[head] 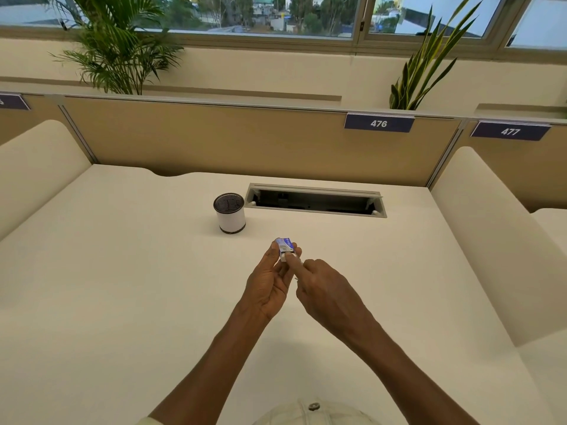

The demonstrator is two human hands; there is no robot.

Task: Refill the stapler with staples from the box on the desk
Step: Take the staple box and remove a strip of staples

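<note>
On my desk [122, 286] a white cylindrical pot with a dark mesh top [229, 212] stands toward the far edge, just left of the open cable tray [316, 200]; on the partition [214, 139] behind hang number plates 476 [379, 123] and 477 [510, 131]; two leafy plants [119, 47] rise beyond it.

You have one staple box [286, 244], one mesh pen cup [229, 213], two potted plants [116, 47] [426, 65], two number signs [379, 123] [510, 131], and two hands [270, 286] [328, 292].

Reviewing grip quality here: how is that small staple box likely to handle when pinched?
The staple box, held by the left hand, looks like thin card, so probably light and crushable. The right hand works its near end; loose staples might spill if tilted.
</note>
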